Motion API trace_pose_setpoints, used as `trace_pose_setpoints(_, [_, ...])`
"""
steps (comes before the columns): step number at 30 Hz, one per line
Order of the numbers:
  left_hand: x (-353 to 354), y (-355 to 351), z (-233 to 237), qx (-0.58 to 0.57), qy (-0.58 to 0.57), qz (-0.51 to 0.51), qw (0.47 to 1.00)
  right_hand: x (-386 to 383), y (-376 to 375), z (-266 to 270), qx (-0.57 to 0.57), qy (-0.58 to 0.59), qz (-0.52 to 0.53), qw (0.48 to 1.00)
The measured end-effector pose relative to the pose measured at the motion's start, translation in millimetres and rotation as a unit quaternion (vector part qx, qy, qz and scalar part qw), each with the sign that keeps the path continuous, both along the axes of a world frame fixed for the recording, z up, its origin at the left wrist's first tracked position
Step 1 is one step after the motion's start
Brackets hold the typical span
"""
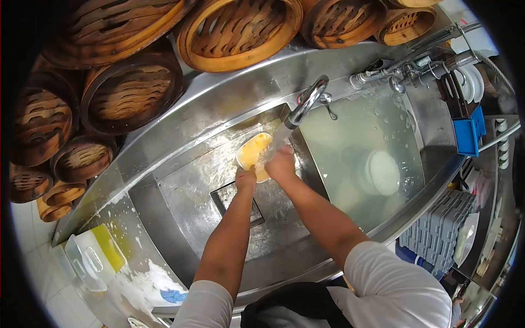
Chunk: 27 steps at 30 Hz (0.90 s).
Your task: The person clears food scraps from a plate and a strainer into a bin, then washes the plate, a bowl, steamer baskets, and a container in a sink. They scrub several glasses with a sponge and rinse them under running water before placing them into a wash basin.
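An oval dish with a white rim and a yellow, patchy inside is tilted over the left sink basin. Gripping its near edge is my left hand, closed with the thumb over the rim. My right hand is curled at the dish's right side, under the running water; what its fingers hold, if anything, is hidden. Water streams from the chrome faucet down beside the dish. Below my left hand, a square drain strainer is set in the basin floor.
Stacked bamboo steamers line the back and left. Cloudy water fills the right basin, with a round white dish in it. A plastic container and blue cloth lie left; grey crates and a blue holder stand right.
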State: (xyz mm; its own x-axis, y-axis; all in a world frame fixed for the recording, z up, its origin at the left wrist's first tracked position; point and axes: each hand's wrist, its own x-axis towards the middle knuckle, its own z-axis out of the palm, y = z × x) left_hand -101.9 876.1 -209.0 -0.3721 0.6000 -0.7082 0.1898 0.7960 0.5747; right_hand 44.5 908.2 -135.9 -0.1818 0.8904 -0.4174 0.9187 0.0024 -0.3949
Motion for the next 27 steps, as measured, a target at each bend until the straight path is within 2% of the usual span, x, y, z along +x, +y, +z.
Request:
trace_pose_setpoints(1, [-6,0,-24,0.07,0.159,-0.17,0.97,4,-4,9,0.156,0.008,-0.158,0.975])
trace_pose_setpoints(2, [-8,1,-46,0.101,0.092,-0.111,0.984,5,-9,11,0.129,0.065,-0.19,0.971])
trace_pose_setpoints(3, [-9,1,-68,0.131,0.025,-0.051,0.99,7,-18,2,0.131,0.063,-0.194,0.97])
trace_pose_setpoints(5, [-11,4,-62,0.118,0.034,-0.066,0.99,11,-40,-26,0.192,0.089,-0.032,0.977])
trace_pose_setpoints(6, [-15,1,-62,0.134,0.043,-0.086,0.986,14,-43,-18,0.254,0.111,-0.058,0.959])
trace_pose_setpoints(7, [-27,-3,-61,0.147,0.12,-0.152,0.97,12,-36,-29,0.258,0.104,-0.069,0.958])
trace_pose_setpoints(8, [-29,-8,-58,0.147,0.096,-0.157,0.972,12,-33,-68,0.208,0.118,-0.157,0.958])
trace_pose_setpoints(9, [-32,-11,-46,0.127,0.006,-0.119,0.985,19,-32,-91,0.157,0.128,-0.249,0.947])
trace_pose_setpoints(11, [-29,-20,-23,0.067,-0.168,-0.018,0.983,19,-22,-85,0.11,0.091,-0.23,0.963])
trace_pose_setpoints(12, [-30,-27,-16,0.061,-0.202,0.002,0.977,16,-14,-67,0.035,0.029,-0.207,0.977])
trace_pose_setpoints(13, [-38,-33,-27,0.106,-0.232,0.022,0.967,17,-6,-46,-0.04,-0.026,-0.178,0.983])
trace_pose_setpoints(17, [-34,-22,6,0.096,-0.229,-0.044,0.968,32,-8,-9,-0.115,-0.024,-0.143,0.983])
trace_pose_setpoints(19, [-28,-13,17,0.1,-0.257,0.021,0.961,35,-18,-8,-0.143,-0.006,-0.213,0.966])
trace_pose_setpoints(20, [-27,-8,27,0.1,-0.258,0.018,0.961,39,-22,0,-0.177,0.048,-0.251,0.95])
trace_pose_setpoints(21, [-29,-4,38,0.061,-0.318,0.044,0.945,43,-26,12,-0.21,0.097,-0.291,0.928])
trace_pose_setpoints(22, [-32,0,49,0.021,-0.374,0.072,0.924,40,-32,26,-0.257,0.222,-0.399,0.852])
trace_pose_setpoints(23, [-34,3,59,0.026,-0.369,0.079,0.926,37,-38,37,-0.298,0.338,-0.489,0.747])
trace_pose_setpoints(24, [-38,4,71,-0.033,-0.39,0.066,0.918,32,-51,35,-0.273,0.455,-0.511,0.676])
trace_pose_setpoints(25, [-49,2,84,-0.088,-0.405,0.061,0.908,33,-66,31,-0.268,0.518,-0.474,0.659])
trace_pose_setpoints(26, [-45,-6,109,-0.034,-0.34,0.046,0.939,31,-70,26,-0.263,0.5,-0.439,0.698])
trace_pose_setpoints(27, [-34,-17,131,0.015,-0.266,0.033,0.963,32,-65,41,-0.248,0.438,-0.37,0.781])
